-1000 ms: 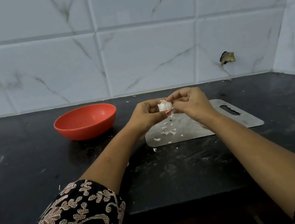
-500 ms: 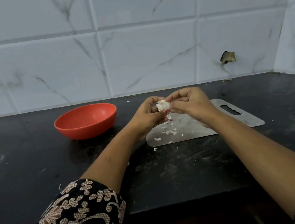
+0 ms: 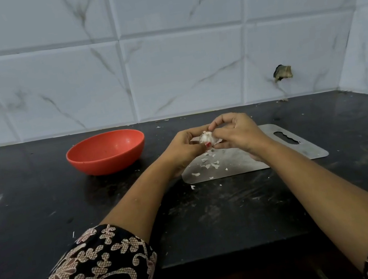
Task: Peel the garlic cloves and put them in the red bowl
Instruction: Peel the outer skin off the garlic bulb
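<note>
Pinching garlic [image 3: 206,138] above board [image 3: 242,161] corner; bowl [image 3: 106,163] apart.

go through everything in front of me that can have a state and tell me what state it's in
garlic: held between both hands above the cutting board.
left hand: grips the garlic.
right hand: pinches the garlic.
red bowl: upright, no cloves visible inside.
cutting board: flat on the counter, skin flakes scattered on it.
</note>
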Tool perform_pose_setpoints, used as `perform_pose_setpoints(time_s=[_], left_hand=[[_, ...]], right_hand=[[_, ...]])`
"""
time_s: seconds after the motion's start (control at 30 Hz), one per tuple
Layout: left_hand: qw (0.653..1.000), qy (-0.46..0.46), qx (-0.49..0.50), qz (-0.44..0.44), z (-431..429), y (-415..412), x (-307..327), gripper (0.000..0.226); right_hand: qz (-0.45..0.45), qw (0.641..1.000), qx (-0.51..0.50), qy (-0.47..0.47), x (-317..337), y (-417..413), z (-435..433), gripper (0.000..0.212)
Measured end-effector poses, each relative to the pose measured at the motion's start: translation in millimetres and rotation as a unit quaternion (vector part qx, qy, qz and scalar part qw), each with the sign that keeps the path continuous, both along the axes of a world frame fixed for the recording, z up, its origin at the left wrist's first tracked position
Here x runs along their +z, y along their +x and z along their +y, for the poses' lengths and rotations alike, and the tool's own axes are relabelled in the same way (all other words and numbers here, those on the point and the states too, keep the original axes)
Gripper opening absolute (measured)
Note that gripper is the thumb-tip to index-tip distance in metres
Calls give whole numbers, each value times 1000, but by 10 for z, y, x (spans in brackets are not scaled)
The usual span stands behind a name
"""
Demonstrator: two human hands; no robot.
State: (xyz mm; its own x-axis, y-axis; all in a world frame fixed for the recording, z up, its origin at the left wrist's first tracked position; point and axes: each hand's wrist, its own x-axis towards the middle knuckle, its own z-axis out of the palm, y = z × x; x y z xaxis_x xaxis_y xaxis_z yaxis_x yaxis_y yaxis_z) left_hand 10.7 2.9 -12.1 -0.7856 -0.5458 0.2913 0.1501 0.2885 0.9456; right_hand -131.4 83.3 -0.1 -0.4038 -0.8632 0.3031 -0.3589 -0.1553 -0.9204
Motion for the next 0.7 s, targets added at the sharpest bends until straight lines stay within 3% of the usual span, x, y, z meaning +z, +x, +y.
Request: perform_pose_setpoints(time_s=[0.3,0.5,0.7], left_hand=[[1000,17,10,4,-11,9,19,39],[998,13,53,12,-109,22,-32,39],[998,-17,59,12,-99,7,-30,35]], right_hand=[[18,999,-27,-27,31,23,34,20],[-21,1000,6,3,12,32,14,2],[17,1000,2,5,15,34,24,10]])
